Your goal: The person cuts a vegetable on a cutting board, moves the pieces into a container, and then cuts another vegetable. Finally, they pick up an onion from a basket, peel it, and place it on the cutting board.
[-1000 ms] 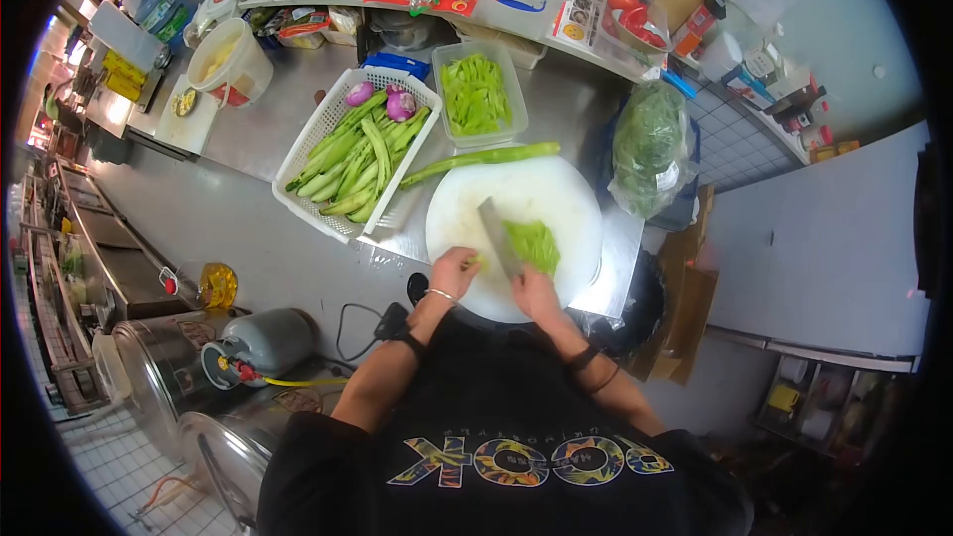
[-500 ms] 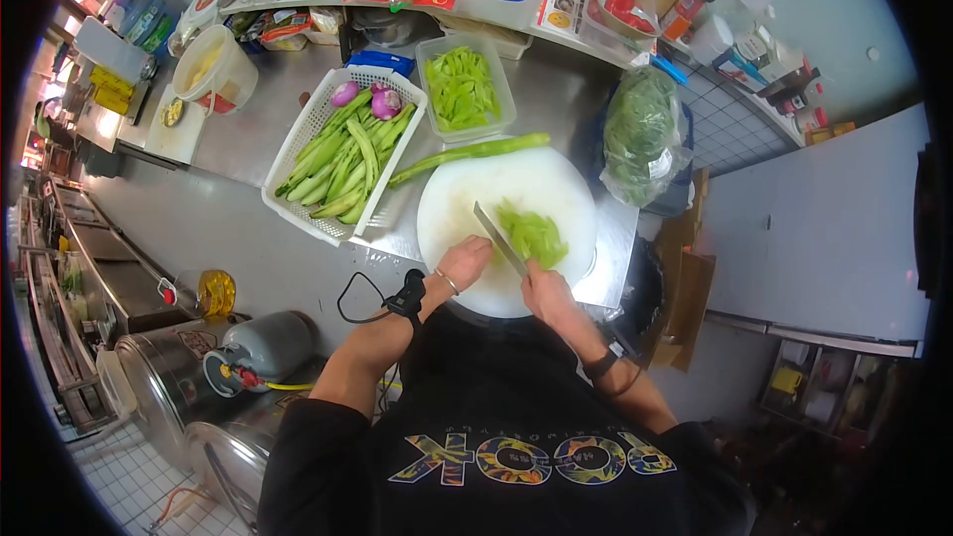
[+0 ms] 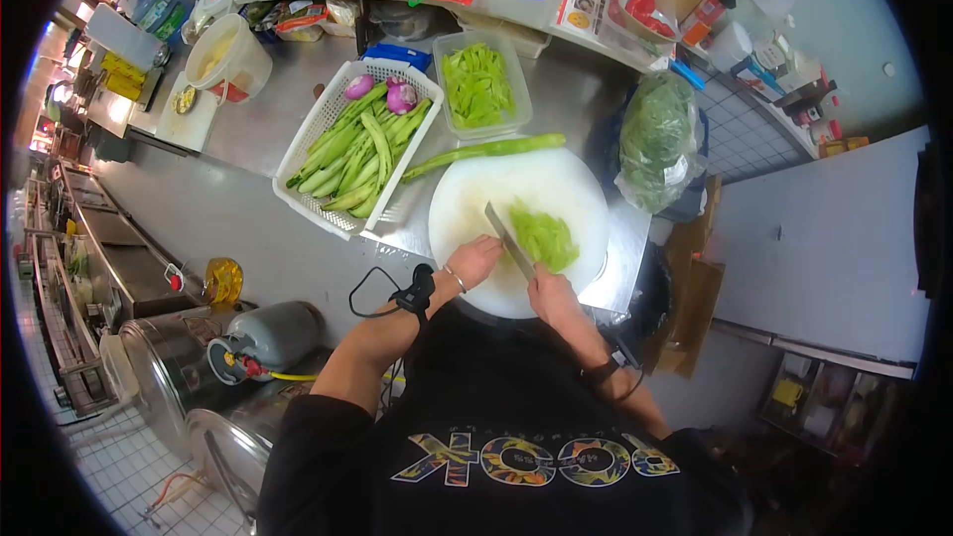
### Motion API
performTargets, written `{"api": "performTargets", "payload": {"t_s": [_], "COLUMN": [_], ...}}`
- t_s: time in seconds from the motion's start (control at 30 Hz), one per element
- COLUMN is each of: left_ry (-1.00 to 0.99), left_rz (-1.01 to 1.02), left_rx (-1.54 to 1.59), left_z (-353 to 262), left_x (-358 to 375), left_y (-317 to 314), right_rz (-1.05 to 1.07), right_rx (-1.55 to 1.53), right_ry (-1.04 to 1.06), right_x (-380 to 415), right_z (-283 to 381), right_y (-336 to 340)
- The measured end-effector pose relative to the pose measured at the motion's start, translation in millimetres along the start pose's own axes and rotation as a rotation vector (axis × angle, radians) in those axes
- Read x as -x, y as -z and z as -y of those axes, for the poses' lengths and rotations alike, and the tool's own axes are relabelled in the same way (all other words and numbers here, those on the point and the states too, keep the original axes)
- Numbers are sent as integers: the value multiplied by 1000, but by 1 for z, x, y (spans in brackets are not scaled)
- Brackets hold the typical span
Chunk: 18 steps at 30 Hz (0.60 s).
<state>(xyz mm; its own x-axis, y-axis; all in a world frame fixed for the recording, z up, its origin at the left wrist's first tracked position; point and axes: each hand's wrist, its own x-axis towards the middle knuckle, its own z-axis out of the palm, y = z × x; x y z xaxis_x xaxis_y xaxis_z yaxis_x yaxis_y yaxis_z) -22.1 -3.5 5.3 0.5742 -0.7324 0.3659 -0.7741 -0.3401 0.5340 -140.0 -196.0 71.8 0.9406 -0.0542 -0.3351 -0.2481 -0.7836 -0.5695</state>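
Observation:
My right hand (image 3: 555,296) is wrapped round the handle of a kitchen knife (image 3: 510,241), its blade slanting up and left over a round white cutting board (image 3: 462,189). My left hand (image 3: 475,261) is curled on the board just left of the blade; what lies under its fingers is hidden. Right of the blade, pale green slices (image 3: 544,238) lie in a heap. One long peeled green stalk (image 3: 486,152) rests across the board's far edge.
Beyond the board stand a white basket (image 3: 288,179) of green stalks and purple onions (image 3: 401,96) and a clear tub (image 3: 521,114) of green slices. A bagged green vegetable (image 3: 657,139) sits at the right. A gas cylinder (image 3: 281,332) is on the floor at left.
The whole scene has shifted slightly right as the camera moved. Both hands keep nearly the same place on the board, the knife still between my left hand and the slices.

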Motion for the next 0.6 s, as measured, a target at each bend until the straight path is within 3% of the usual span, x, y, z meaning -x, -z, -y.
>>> {"api": "performTargets", "payload": {"t_s": [0.33,0.43,0.57,0.6], "left_ry": [-57,-77,-64,-57], "left_rz": [-51,-57,-26,-34], "left_rx": [22,-21,8,-7], "left_z": [-3,-1,-4,-1], "left_x": [6,9,10,8], "left_y": [-5,-1,-3,-2], "right_rz": [33,-2,12,28], "right_rx": [1,-28,-35,-47], "right_ry": [-132,-45,-104,-89], "right_x": [-5,4,4,4], "right_z": [6,18,3,14], "right_y": [-8,17,-9,11]}}
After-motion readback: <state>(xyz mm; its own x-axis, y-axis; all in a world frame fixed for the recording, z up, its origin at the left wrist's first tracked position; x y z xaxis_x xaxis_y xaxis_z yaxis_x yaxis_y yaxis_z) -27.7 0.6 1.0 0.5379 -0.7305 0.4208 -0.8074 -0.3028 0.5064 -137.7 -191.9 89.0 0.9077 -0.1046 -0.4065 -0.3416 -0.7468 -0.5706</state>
